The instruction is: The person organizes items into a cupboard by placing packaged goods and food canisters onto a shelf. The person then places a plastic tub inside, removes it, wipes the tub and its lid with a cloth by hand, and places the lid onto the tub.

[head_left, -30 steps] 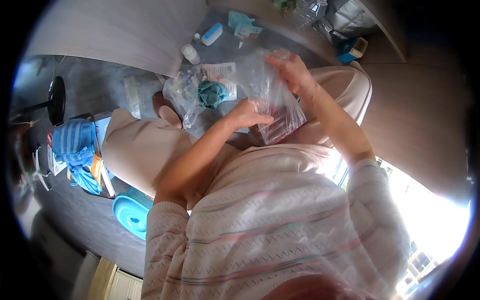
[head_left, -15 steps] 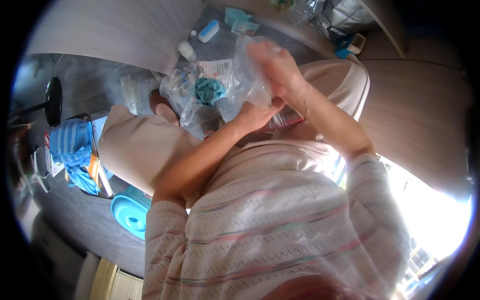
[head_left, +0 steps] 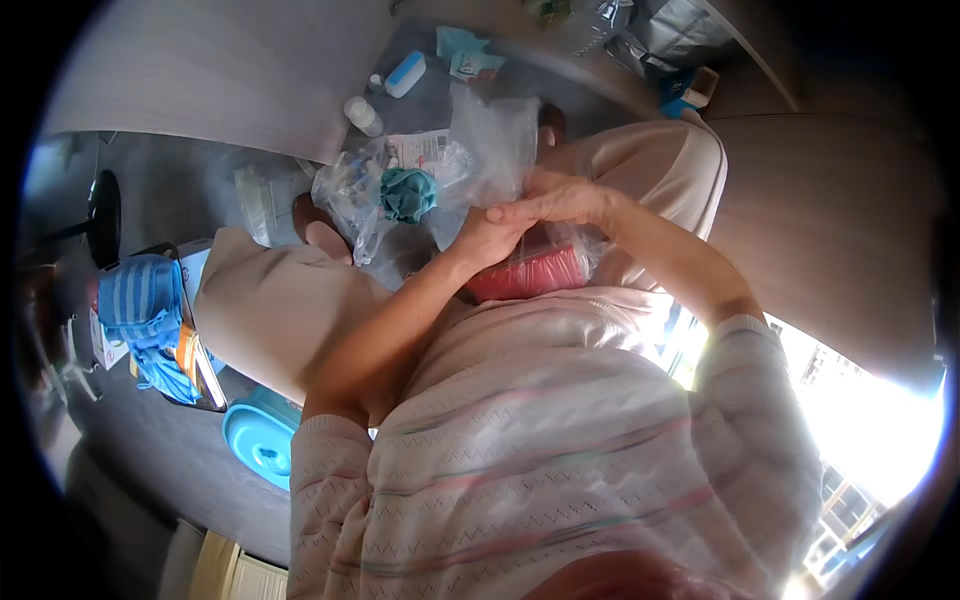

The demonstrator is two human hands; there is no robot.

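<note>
Both hands are at the middle of the view, close together over my lap. My left hand [head_left: 488, 240] is closed around the gathered part of a clear plastic bag [head_left: 492, 135]. My right hand [head_left: 562, 197] is closed on the same plastic, its thumb reaching over to the left hand. The bag's loose end stands up beyond the hands. Below them, a red pack [head_left: 532, 275] shows through clear plastic, resting against my lap. My fingertips are partly hidden.
Ahead on the floor lie a crumpled teal cloth [head_left: 407, 195], another clear bag [head_left: 345, 190], a white bottle [head_left: 363, 117] and a blue-and-white object [head_left: 405, 74]. Blue towels [head_left: 140, 295] and a turquoise lidded container [head_left: 258, 440] are at left. A wooden panel [head_left: 820, 230] stands at right.
My right hand has come down from the bag's upper part to beside my left hand. More of the red pack shows. The bag's loose end now stands free above.
</note>
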